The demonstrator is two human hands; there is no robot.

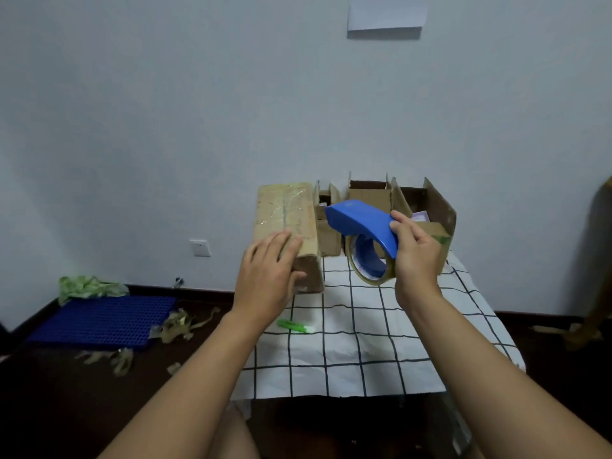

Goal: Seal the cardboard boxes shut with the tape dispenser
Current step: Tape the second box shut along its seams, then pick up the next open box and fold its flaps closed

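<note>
A closed cardboard box (285,212) with shiny tape along its top seam stands at the table's far left. My left hand (269,273) lies on its near end, fingers straight across the top and thumb down the front face. My right hand (414,253) grips the rear of a blue tape dispenser (361,221) and holds it in the air to the right of that box, its clear tape roll (371,265) hanging below. Behind the dispenser stand several open cardboard boxes (427,207) with raised flaps.
The small table carries a white cloth with a black grid (357,342); a green and white marker (294,326) lies on it near the left edge. On the dark floor at left are a blue plastic mat (102,321), crumpled tape scraps (178,326) and a green cloth (86,286).
</note>
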